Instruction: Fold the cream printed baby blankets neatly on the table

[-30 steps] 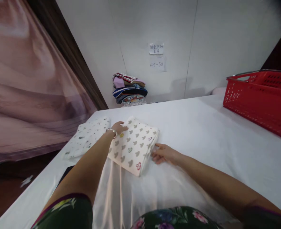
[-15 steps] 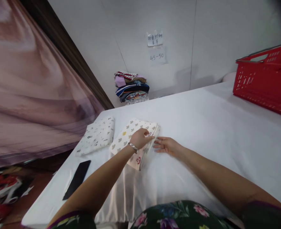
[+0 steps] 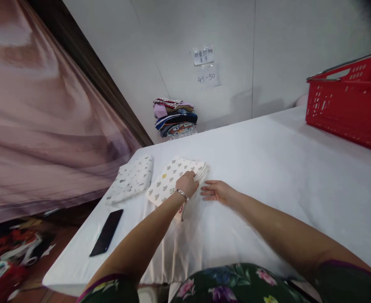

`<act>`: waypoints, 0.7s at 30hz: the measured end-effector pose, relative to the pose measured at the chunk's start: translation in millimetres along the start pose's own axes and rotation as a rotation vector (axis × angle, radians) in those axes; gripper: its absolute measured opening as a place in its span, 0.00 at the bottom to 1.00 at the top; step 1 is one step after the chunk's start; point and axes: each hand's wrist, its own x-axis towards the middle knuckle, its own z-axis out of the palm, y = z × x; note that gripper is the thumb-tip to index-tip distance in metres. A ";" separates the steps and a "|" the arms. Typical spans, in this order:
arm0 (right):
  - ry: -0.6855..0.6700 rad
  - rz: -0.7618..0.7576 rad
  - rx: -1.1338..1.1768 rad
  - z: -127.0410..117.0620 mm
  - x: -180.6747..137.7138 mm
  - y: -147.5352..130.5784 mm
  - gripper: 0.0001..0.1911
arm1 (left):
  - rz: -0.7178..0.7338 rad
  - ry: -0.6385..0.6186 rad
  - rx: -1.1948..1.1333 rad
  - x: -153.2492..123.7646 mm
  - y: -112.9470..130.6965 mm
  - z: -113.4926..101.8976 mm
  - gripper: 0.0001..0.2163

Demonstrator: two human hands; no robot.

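Resting on the table (image 3: 251,168), the cloth (image 3: 162,181), long axis unclear, lay under the nearer left hand (image 3: 187,184), which curled by its right edge, whether pinching I couldn't tell; the right hand (image 3: 218,192), loosely spread, was empty just beside that edge.

Here's the left grip (image 3: 187,184), pinching the spotted cloth (image 3: 165,182) by its right side, near the desk's (image 3: 251,151) front edge! Right grip (image 3: 215,191) just beside it, loosely spread. Second cloth (image 3: 133,179) at the far left corner, phone (image 3: 107,232) along the left edge, basket (image 3: 346,109) over right, clothes (image 3: 176,118) stacked beyond the far edge.
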 end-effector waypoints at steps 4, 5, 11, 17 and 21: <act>-0.034 -0.018 0.049 -3.1 0.4 -0.3 0.22 | 0.030 0.035 0.053 -8.7 3.9 4.5 0.16; -0.060 -0.018 0.055 -3.7 0.3 0.2 0.22 | 0.049 0.045 0.080 -11.5 5.5 5.6 0.19; -0.070 -0.021 0.029 -3.3 -0.5 1.8 0.19 | 0.059 0.020 0.177 -13.8 6.4 2.9 0.15; 0.007 -0.011 0.009 -2.7 -1.9 -2.3 0.16 | -0.044 0.013 0.083 -2.0 -8.3 -5.1 0.12; 0.051 0.016 -0.019 -0.8 1.5 -4.3 0.10 | -0.015 0.051 0.064 -2.5 -9.9 -3.2 0.12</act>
